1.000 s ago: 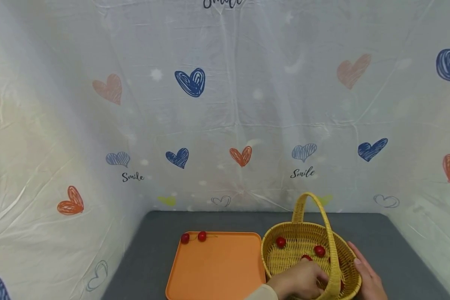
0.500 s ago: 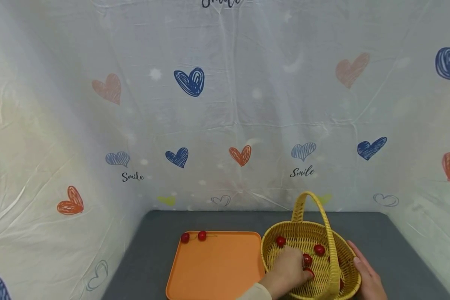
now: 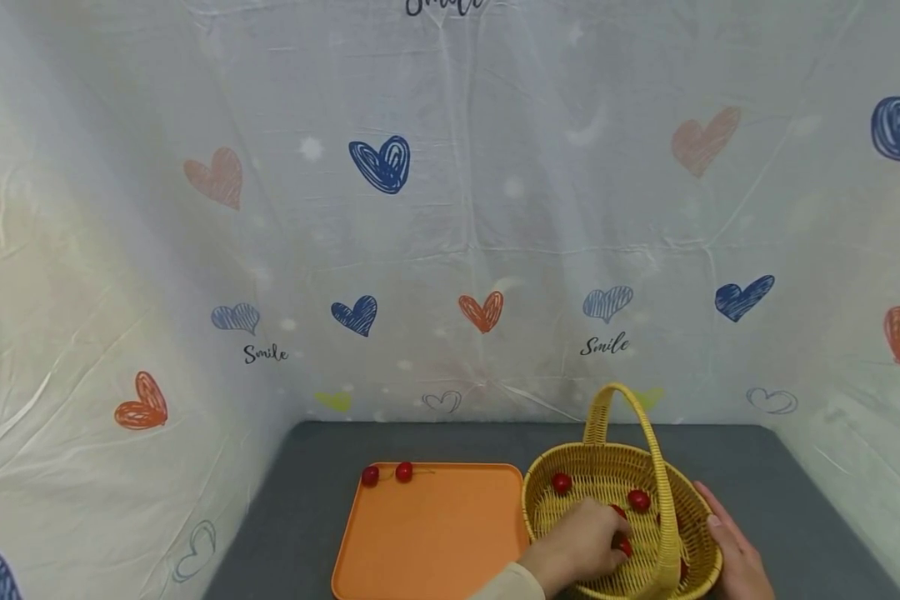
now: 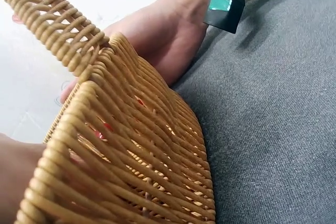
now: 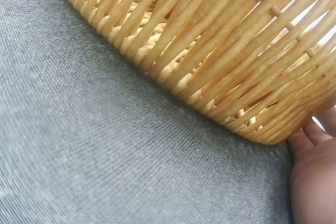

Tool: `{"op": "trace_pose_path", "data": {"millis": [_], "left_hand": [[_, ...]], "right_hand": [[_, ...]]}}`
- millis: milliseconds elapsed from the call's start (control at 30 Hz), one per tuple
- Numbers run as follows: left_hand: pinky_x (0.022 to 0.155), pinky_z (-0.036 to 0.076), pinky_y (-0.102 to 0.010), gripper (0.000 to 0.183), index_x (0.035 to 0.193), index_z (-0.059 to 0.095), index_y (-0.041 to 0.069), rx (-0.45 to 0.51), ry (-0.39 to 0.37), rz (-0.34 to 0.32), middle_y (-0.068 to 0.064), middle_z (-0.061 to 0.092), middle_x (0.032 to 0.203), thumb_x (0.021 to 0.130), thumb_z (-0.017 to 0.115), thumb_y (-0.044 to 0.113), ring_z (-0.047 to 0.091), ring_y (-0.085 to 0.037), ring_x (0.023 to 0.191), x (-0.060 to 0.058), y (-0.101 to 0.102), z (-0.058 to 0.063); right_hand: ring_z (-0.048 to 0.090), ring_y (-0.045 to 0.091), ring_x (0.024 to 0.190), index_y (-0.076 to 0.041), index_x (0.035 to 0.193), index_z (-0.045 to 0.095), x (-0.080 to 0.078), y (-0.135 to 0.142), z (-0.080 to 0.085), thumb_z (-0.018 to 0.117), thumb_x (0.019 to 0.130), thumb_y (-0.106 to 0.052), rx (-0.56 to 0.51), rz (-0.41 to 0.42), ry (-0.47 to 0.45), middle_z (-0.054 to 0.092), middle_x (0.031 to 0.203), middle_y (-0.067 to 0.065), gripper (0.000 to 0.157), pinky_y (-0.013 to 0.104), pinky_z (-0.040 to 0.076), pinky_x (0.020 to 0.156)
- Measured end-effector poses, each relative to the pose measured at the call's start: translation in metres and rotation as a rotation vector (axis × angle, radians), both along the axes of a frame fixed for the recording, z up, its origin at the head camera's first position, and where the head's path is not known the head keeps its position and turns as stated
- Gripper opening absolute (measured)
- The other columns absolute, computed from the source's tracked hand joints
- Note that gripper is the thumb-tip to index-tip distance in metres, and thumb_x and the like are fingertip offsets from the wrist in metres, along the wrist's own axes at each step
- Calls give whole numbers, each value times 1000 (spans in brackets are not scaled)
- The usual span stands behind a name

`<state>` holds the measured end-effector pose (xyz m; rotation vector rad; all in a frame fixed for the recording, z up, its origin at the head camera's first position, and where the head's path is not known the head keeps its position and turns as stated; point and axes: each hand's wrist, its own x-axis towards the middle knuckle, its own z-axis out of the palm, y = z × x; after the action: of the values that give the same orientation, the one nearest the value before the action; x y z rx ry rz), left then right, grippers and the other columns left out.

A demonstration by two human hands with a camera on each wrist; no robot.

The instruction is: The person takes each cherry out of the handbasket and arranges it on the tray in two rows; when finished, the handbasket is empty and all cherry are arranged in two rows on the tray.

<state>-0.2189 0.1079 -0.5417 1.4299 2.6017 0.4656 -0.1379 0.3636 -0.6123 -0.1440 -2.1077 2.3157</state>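
Note:
A yellow wicker basket with a tall arched handle stands at the right of the table, several red cherries inside it. My left hand reaches in over the near left rim, its fingers curled down and pinching at a cherry; the fingertips are partly hidden. Just beyond those fingers another cherry shows in part. On the basket's right side, my right hand holds the wall, thumb at the rim and fingers along the outside. In the right wrist view, this hand meets the woven wall near its base.
Left of the basket lies an orange tray, with two cherries by its far left corner. A dark grey cloth covers the table. Behind hangs a pale curtain with printed hearts. The basket handle arches beside the left hand.
Inside the basket, my left hand first moved left from near the handle, then came back slightly right, over the near cherries. The right hand and the basket stay in place.

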Motion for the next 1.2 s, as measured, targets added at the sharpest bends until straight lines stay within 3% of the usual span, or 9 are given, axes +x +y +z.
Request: {"op": "trace_pose_path", "data": {"millis": [200, 333, 400, 567, 633, 833, 900, 1100, 1200], "left_hand": [[59, 38, -6, 10, 101, 87, 28, 39, 31, -6, 21, 68, 75, 96, 84, 19, 48, 8, 60, -1, 1, -2], [64, 41, -3, 13, 105, 88, 26, 73, -3, -2, 21, 76, 84, 97, 84, 18, 54, 13, 68, -1, -1, -3], [68, 43, -2, 17, 111, 89, 25, 104, -34, 9, 20, 80, 93, 97, 83, 16, 60, 15, 76, -1, -3, -1], [73, 46, -3, 22, 116, 88, 22, 180, -102, 42, 19, 81, 100, 98, 80, 12, 63, 15, 85, 0, -11, 10], [73, 46, -3, 21, 117, 87, 22, 204, -135, 57, 19, 81, 102, 100, 79, 13, 63, 15, 85, 1, -16, 16], [71, 51, -7, 23, 125, 85, 20, 305, -284, 111, 18, 81, 113, 103, 78, 15, 66, 14, 88, 5, -35, 35], [73, 52, -7, 24, 126, 84, 20, 334, -288, 112, 17, 81, 114, 103, 79, 15, 68, 14, 91, 6, -43, 40], [82, 55, -8, 23, 125, 84, 20, 381, -188, 87, 15, 81, 116, 103, 79, 15, 70, 11, 101, 4, -75, 51], [86, 58, -12, 24, 126, 83, 19, 417, -203, 98, 12, 81, 117, 103, 79, 13, 70, 9, 103, 2, -92, 57]], "right_hand": [[58, -20, 114, -21, 178, 3, 0, 0, 0, 33, 120, -47, -1, -2, -3, 49, 127, -50, 71, 23, 61, 87], [57, -21, 115, -23, 178, 3, -1, -1, 1, 34, 119, -51, 17, -3, -27, 46, 129, -49, 72, 22, 61, 88], [55, -22, 115, -24, 178, 3, -1, -1, 1, 33, 119, -52, 26, -3, -42, 45, 140, -42, 73, 21, 60, 88], [56, -21, 114, -24, 178, 2, -1, 0, 1, 33, 119, -52, 29, -7, -50, 45, 141, -39, 72, 22, 61, 88], [57, -21, 114, -23, 178, 2, -1, 0, 1, 33, 119, -51, 31, -7, -46, 45, 131, -46, 72, 22, 61, 87], [58, -20, 113, -21, 178, 2, -1, 0, 1, 32, 120, -50, 32, -3, -38, 47, 127, -50, 72, 23, 61, 86], [59, -19, 113, -20, 178, 1, -1, 0, 1, 32, 120, -49, 26, 0, -36, 48, 126, -50, 72, 24, 62, 86], [60, -18, 113, -19, 178, -1, 0, 0, 1, 32, 120, -48, 16, 8, -23, 50, 128, -49, 72, 25, 62, 85], [60, -18, 113, -20, 178, 0, 0, 0, 2, 32, 120, -47, 9, 8, -13, 50, 128, -49, 72, 24, 62, 85]]}}
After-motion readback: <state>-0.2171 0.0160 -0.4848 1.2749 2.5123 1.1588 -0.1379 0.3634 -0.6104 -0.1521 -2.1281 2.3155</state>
